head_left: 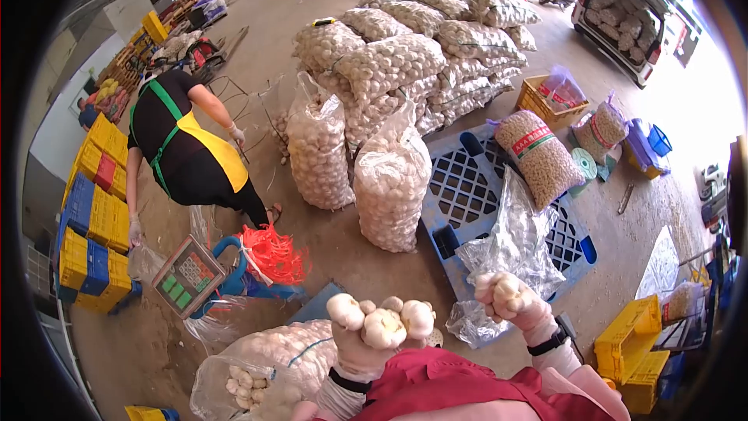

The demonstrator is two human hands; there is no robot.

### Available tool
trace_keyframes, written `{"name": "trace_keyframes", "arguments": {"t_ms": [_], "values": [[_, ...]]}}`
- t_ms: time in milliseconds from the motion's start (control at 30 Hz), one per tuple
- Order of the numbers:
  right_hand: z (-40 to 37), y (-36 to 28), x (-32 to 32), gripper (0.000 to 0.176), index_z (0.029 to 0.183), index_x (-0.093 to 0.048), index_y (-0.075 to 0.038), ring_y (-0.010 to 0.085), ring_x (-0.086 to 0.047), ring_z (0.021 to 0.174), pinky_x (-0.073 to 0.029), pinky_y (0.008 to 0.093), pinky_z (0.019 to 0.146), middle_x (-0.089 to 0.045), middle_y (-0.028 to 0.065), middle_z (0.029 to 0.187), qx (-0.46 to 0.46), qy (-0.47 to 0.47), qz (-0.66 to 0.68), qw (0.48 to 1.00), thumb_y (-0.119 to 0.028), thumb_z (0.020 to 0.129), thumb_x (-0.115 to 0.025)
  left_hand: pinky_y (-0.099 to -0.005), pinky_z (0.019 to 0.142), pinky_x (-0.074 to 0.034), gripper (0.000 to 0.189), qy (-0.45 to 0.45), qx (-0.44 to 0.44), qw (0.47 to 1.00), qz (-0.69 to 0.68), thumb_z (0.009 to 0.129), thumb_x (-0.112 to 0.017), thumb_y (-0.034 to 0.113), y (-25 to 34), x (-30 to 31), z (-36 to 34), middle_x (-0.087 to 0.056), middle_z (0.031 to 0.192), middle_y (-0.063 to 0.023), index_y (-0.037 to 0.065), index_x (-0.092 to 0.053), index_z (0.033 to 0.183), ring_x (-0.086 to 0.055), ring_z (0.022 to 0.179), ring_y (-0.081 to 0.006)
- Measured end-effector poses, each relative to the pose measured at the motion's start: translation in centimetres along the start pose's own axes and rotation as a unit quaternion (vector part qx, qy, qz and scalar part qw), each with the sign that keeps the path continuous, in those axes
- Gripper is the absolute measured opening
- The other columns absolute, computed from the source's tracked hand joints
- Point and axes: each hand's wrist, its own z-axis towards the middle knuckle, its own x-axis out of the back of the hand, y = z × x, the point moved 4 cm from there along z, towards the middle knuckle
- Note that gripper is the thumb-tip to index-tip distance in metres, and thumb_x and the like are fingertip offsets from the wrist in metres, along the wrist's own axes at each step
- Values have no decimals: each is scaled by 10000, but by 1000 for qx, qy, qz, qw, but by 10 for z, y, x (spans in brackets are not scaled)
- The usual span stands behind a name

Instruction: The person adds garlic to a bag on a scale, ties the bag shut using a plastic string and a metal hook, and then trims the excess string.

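My left hand [360, 360], gloved, is closed around several white garlic bulbs [383, 329] and holds them up in front of my body. To its right, my right hand [536, 320], also gloved, grips a garlic bulb [509, 296]; its fingers partly cover what it holds. Left of my left hand lies a clear sack of garlic [284, 349] with its mouth open and loose bulbs [245, 387] showing inside. Beyond my right hand, crumpled clear plastic bags [510, 238] lie over a blue pallet [460, 187].
Two upright garlic sacks [393, 183] stand ahead, before a tall stack of sacks [397, 62]. A digital scale [188, 277] and red ties [273, 256] are at left. There a person [183, 136] in a yellow-green apron bends beside yellow crates [107, 218]. More yellow crates [629, 335] sit at right.
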Motion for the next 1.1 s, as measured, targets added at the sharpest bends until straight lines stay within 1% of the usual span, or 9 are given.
{"name": "trace_keyframes", "arguments": {"t_ms": [67,100,267,333,467,600,700,967,1100], "values": [[38,-7,-11,559,856,-620,5,125,-495,570,-412,239,496,-535,80,925,-19,6,6,1000,-425,588,-857,-371,666,-459,216,11,-172,878,447,880,-508,273,-6,-9,14,-383,762,-3,139,-378,771,-410,604,-156],[61,-11,-18,550,887,-616,-13,113,-486,565,-410,233,501,-538,70,927,-26,-20,0,999,-420,601,-852,-419,714,-520,276,30,-298,589,751,850,-450,263,-17,-20,22,-393,668,-23,66,-440,658,-438,640,-210],[175,-28,-21,445,899,-583,-71,67,-451,554,-429,216,545,-557,9,839,37,-105,-34,993,-375,682,-825,-420,778,-607,312,-46,-259,134,955,791,-288,261,-37,-97,18,-72,503,-26,166,-97,562,-324,642,-231],[226,-60,-19,484,619,-432,-123,85,-445,589,-385,219,533,-459,11,767,32,-74,-110,991,-425,712,-799,-428,681,-613,311,-47,-301,114,946,782,-301,286,-52,-126,32,-101,496,-24,162,-108,572,-293,617,-248],[376,-119,8,435,1050,-642,-60,164,-625,845,-521,292,754,-635,47,916,98,98,-367,920,-218,678,-802,-437,665,-611,331,-50,-288,145,945,771,-331,298,-83,-217,53,-129,488,-18,164,-133,541,-336,658,-269],[516,-106,50,451,1043,-693,-74,356,-626,982,-498,396,913,-652,149,1038,165,116,-689,697,-228,630,-788,-562,822,-579,371,-6,-352,142,925,792,-347,298,-119,-272,95,-237,477,-41,115,-234,489,-393,627,-316],[573,-37,138,432,1114,-688,-98,336,-636,1068,-514,439,898,-578,180,1261,-182,8,-891,417,-308,738,-670,-640,819,-549,402,6,-386,143,911,841,-384,315,-138,-301,113,-494,630,-88,37,-482,568,-555,762,-380],[598,-15,128,697,1305,-599,-168,381,-614,1109,-502,493,910,-611,168,1267,-324,-212,-840,379,-262,628,-741,-423,593,-455,441,53,-367,111,922,858,-443,356,-125,-364,145,-606,837,-174,38,-505,560,-530,754,-329],[601,-12,110,741,1358,-558,-291,331,-545,1239,-422,533,1002,-504,140,1419,-215,-126,-793,556,-274,653,-784,-358,640,-378,463,58,-369,158,914,861,-467,341,-97,-378,174,-524,697,-149,65,-378,501,-451,772,-279]]}}
